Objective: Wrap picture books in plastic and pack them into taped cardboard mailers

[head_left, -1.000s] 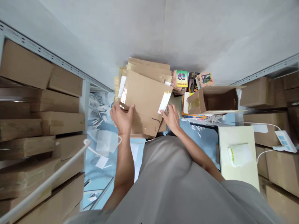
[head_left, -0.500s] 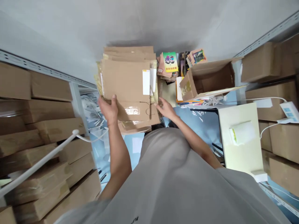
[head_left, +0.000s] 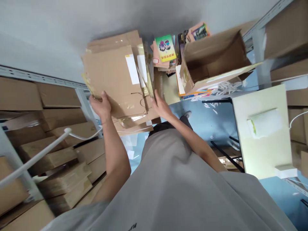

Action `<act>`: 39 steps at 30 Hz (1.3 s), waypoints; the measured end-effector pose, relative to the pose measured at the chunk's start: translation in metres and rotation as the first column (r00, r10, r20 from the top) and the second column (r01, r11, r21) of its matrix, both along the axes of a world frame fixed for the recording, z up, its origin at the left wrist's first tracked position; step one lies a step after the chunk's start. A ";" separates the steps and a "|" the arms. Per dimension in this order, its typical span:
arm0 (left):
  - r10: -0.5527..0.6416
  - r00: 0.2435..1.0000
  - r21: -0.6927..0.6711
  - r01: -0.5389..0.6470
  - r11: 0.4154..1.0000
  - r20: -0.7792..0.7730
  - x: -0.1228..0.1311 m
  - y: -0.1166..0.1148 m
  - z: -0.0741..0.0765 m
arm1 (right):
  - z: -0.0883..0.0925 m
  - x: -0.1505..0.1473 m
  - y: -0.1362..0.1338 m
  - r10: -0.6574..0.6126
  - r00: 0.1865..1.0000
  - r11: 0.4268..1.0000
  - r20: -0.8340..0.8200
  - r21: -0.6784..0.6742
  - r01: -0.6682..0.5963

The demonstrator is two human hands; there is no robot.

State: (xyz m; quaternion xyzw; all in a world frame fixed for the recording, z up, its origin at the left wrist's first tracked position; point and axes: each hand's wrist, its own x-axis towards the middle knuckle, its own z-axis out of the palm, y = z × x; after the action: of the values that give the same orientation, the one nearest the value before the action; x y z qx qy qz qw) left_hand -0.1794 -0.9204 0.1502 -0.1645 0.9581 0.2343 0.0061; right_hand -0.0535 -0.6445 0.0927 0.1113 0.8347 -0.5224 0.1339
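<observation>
A stack of flattened cardboard boxes (head_left: 110,77) lies in front of me, with white labels and strips of clear tape along its right part. My left hand (head_left: 101,107) grips the stack's near left edge, thumb on top and fingers underneath. On the right side, my right hand (head_left: 160,105) is closed on the edge of the cardboard, its fingers partly hidden by it. Just right of the stack sits a pile of booklets (head_left: 166,48) with a green and yellow cover on top. An open cardboard box (head_left: 211,61) stands beyond it.
Shelves of cardboard boxes (head_left: 60,128) line the left, with a white pole (head_left: 45,154) in front. A pale table (head_left: 264,134) with a white packet (head_left: 266,123) stands at right. Paper scraps lie on the blue floor (head_left: 204,118).
The view has turned, so the booklets and open box sit higher. The flattened cardboard stack appears further left and tilted. Both hands stay at its edges; the right reaches closer in.
</observation>
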 end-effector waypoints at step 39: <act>-0.362 0.930 -0.118 0.354 0.928 -0.057 0.252 0.092 0.026 | -0.076 0.286 0.081 -0.188 0.968 0.902 0.168 -0.361 0.237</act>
State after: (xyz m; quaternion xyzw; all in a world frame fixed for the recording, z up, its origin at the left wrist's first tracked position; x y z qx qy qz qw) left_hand 0.0726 -0.8287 0.1759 0.0223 0.9826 0.1844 0.0025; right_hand 0.2325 -0.5631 0.0170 0.2074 0.6907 -0.6766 0.1486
